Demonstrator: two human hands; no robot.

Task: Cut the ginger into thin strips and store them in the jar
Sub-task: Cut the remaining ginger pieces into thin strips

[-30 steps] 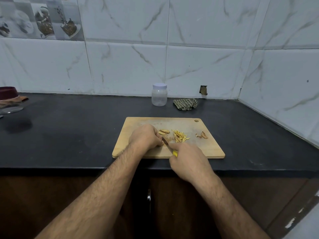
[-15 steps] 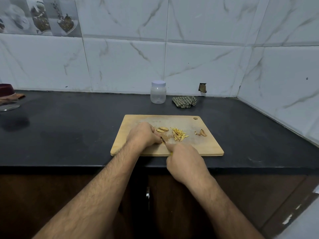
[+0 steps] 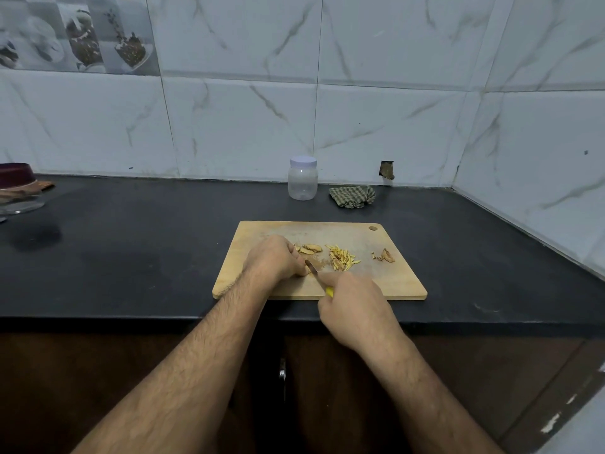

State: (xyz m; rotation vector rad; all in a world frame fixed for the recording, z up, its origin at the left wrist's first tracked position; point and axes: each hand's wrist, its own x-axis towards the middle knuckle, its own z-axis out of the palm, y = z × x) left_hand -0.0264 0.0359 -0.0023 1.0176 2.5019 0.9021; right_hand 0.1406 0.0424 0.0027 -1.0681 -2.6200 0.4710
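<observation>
A wooden cutting board (image 3: 389, 283) lies on the black counter. My left hand (image 3: 273, 257) curls over a small piece of ginger near the board's front, mostly hidden under the fingers. My right hand (image 3: 355, 304) grips a yellow-handled knife (image 3: 312, 267) whose blade meets the ginger beside my left fingertips. A few ginger slices (image 3: 309, 248) lie just beyond my left hand. A pile of thin ginger strips (image 3: 340, 261) sits mid-board, and peel scraps (image 3: 384, 256) lie to the right. A clear plastic jar (image 3: 302, 179) with its white lid on stands at the back wall.
A crumpled checked cloth (image 3: 353, 196) lies right of the jar. At the far left edge sit a dark red bowl (image 3: 14, 175) and a glass lid (image 3: 19, 204). Tiled walls close the back and right. Cabinet doors are below the counter edge.
The camera view shifted slightly. Both hands stay in the same place on the board, the knife making small cutting motions at the ginger.
</observation>
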